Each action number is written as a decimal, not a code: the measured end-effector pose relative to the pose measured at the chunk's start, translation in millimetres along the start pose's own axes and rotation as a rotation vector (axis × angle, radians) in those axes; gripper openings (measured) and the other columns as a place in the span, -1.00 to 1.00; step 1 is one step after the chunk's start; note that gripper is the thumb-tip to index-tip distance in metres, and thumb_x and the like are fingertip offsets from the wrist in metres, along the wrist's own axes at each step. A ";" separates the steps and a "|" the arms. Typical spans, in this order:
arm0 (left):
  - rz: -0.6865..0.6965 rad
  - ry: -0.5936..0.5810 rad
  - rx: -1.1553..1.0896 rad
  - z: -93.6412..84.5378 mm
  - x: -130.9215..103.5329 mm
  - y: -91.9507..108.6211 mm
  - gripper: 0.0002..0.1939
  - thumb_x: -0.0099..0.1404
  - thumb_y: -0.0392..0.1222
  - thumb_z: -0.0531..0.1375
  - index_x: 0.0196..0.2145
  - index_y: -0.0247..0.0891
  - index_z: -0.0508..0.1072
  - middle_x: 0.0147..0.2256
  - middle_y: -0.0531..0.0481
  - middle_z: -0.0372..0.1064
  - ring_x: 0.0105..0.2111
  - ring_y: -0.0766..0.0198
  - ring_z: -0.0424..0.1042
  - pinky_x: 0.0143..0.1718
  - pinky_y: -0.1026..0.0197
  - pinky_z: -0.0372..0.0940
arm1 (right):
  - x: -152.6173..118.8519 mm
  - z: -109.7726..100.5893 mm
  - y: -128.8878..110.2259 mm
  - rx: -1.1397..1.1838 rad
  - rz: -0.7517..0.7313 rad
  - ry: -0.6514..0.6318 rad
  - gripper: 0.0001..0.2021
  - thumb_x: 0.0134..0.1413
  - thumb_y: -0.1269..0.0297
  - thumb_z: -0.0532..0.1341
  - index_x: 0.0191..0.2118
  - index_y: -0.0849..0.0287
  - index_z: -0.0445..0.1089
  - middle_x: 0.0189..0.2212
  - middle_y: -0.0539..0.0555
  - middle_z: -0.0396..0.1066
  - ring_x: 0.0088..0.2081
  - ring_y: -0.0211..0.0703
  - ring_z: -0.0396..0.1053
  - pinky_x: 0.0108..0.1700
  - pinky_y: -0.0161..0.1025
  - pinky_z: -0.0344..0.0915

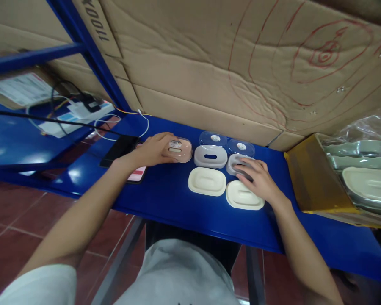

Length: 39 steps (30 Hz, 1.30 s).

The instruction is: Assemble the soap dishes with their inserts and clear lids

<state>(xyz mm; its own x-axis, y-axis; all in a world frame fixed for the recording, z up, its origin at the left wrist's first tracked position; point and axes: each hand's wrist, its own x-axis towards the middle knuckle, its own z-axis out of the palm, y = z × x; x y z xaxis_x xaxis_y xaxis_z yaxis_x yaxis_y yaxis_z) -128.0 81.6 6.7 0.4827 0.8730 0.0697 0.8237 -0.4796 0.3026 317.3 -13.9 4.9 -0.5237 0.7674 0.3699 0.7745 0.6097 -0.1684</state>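
On the blue table (165, 203), my left hand (158, 148) is closed around one end of a soap box (181, 153) with a clear lid and a round label. My right hand (256, 174) has its fingers over a whitish slotted soap tray (232, 162), thumb at its near side; the hand partly covers it. To its left lies a matching slotted tray (206, 162). Behind these sit two clear lids, one at the left (206, 138) and one at the right (246, 151). Nearer me lie two cream oval bases, the left base (207, 182) and the right base (239, 199).
A phone (137, 174) and a black flat object (117, 151) lie left of my left hand. At the right stands an open cardboard box (317, 182) holding bagged green and cream parts. A power strip (79, 116) with cables is at the left; cardboard (190, 76) walls the back.
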 end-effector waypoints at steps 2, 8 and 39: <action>0.006 0.000 -0.065 -2.7 0.0 -1.7 -0.09 0.28 0.40 0.30 0.38 -0.19 0.28 0.45 -0.31 0.15 0.47 -0.25 0.13 0.46 -0.25 0.13 | -0.7 0.8 1.0 -0.004 -0.001 -0.010 -0.70 0.53 0.11 0.18 0.22 -0.02 0.51 0.31 0.22 0.46 0.31 0.18 0.42 0.31 0.25 0.21; -0.003 -0.039 -0.171 -10.2 -4.0 6.9 -0.10 0.21 0.50 0.31 0.31 -0.08 0.36 0.33 -0.20 0.29 0.39 -0.23 0.24 0.40 -0.25 0.22 | -1.9 5.4 2.5 -0.003 -0.007 -0.025 -0.69 0.52 0.11 0.19 0.22 -0.02 0.51 0.32 0.21 0.45 0.31 0.18 0.42 0.31 0.23 0.23; 0.051 -0.028 0.009 -17.8 15.5 19.2 -0.37 0.47 0.38 0.08 0.21 -0.13 0.43 0.28 -0.23 0.37 0.27 -0.13 0.42 0.30 -0.18 0.29 | -4.0 -1.9 4.7 -0.021 0.048 -0.026 -0.67 0.53 0.08 0.15 0.23 -0.02 0.52 0.37 0.23 0.37 0.37 0.22 0.35 0.29 0.22 0.29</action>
<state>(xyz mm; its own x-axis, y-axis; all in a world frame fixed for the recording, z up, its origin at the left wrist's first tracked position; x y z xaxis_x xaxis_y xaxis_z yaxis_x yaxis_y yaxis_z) -110.0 87.5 30.5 0.5325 0.8444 0.0579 0.8002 -0.5245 0.2909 323.7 -14.5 4.4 -0.4944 0.8010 0.3376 0.8064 0.5676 -0.1660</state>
